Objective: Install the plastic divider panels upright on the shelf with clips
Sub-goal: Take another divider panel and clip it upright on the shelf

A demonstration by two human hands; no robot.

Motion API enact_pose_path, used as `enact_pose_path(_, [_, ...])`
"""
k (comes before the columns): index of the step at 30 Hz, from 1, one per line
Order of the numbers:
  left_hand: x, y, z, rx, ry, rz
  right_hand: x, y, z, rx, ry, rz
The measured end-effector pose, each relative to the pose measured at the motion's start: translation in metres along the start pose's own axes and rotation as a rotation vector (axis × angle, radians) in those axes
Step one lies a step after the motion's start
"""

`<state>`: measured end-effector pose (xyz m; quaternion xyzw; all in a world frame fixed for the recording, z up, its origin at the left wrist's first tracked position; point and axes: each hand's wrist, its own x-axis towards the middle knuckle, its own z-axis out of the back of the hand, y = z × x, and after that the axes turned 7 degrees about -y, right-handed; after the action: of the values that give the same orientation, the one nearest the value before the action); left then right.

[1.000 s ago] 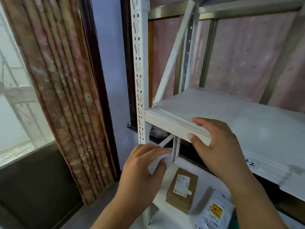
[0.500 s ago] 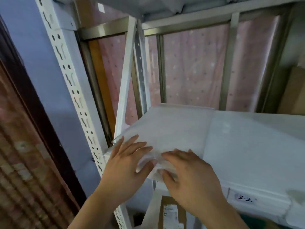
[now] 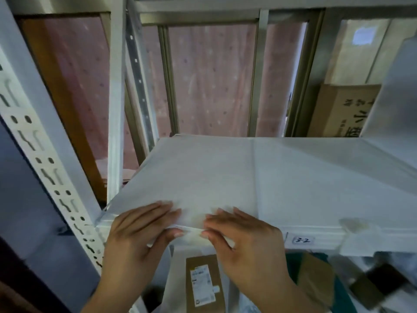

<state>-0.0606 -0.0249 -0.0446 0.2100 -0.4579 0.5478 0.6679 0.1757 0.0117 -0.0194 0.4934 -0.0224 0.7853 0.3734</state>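
A translucent white plastic divider panel (image 3: pixel 203 172) lies flat on the left part of the white shelf (image 3: pixel 316 177). Both hands grip its front edge, fingers on top and thumbs underneath. My left hand (image 3: pixel 140 238) holds near the panel's front left corner, and my right hand (image 3: pixel 246 242) sits close beside it to the right. A pale translucent piece (image 3: pixel 352 225), perhaps a clip, sits over the shelf's front rim at the right. Another translucent sheet (image 3: pixel 397 91) stands upright at the far right.
A perforated white upright post (image 3: pixel 45 159) rises at the left, with a diagonal brace (image 3: pixel 116 109) behind it. The shelf rim carries a "3-2" label (image 3: pixel 302 240). A brown parcel (image 3: pixel 204 283) lies on the lower shelf. A cardboard box (image 3: pixel 343 109) stands behind.
My left hand rose from under the shelf to the panel's front edge. My right hand shifted left beside it. The view moved up and to the right onto the shelf top.
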Motion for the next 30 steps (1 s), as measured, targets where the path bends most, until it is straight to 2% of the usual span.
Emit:
enact_pose_path(5, [-0.012, 0.003, -0.011, -0.092, -0.124, -0.132, -0.015, 0.005, 0.014, -0.009, -0.016, -0.006])
enact_pose_path(8, [-0.012, 0.006, -0.009, -0.072, -0.089, -0.199, -0.013, 0.007, 0.026, -0.047, 0.044, -0.009])
enact_pose_path(11, [-0.001, 0.006, 0.002, -0.006, -0.012, -0.355, -0.011, 0.009, 0.035, -0.135, 0.1, -0.051])
enact_pose_path(14, [0.023, -0.004, 0.021, 0.064, -0.046, -0.518, -0.015, 0.012, 0.038, -0.19, 0.04, -0.15])
enact_pose_path(17, [0.063, -0.028, 0.034, 0.098, -0.159, -0.673, -0.016, 0.011, 0.043, -0.075, -0.071, -0.332])
enact_pose_path(21, [0.127, -0.061, 0.036, 0.084, -0.294, -0.934, -0.013, 0.007, 0.054, 0.149, -0.092, -0.525])
enact_pose_path(27, [0.197, -0.118, 0.018, 0.042, -0.345, -1.243, -0.008, -0.009, 0.075, 0.212, -0.013, -0.541])
enact_pose_path(30, [0.22, -0.148, 0.007, 0.071, -0.353, -1.378, -0.007, -0.022, 0.085, 0.147, 0.001, -0.517])
